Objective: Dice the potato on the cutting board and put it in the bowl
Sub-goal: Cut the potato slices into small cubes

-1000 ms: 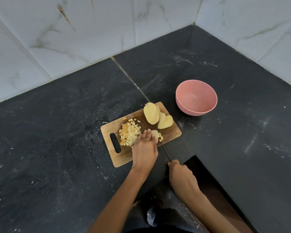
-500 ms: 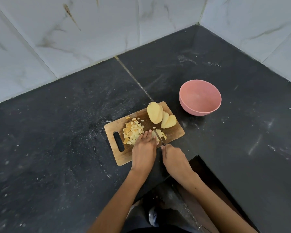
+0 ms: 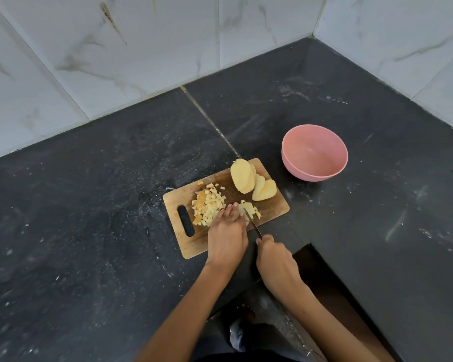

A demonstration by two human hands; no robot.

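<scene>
While left hand [image 3: 226,235] steadies potato strips [image 3: 248,208], right hand [image 3: 275,262] grips knife [image 3: 254,223]

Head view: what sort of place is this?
Most likely a home kitchen corner: a dark stone counter meeting marble-look wall tiles, with a cutting board of potato and a pink bowl.

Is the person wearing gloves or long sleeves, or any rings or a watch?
No gloves: the left hand and right hand are both bare. No sleeves show either; both forearms are uncovered right down to the bottom of the picture. I can see no ring, watch or bracelet on either hand or wrist.
</scene>
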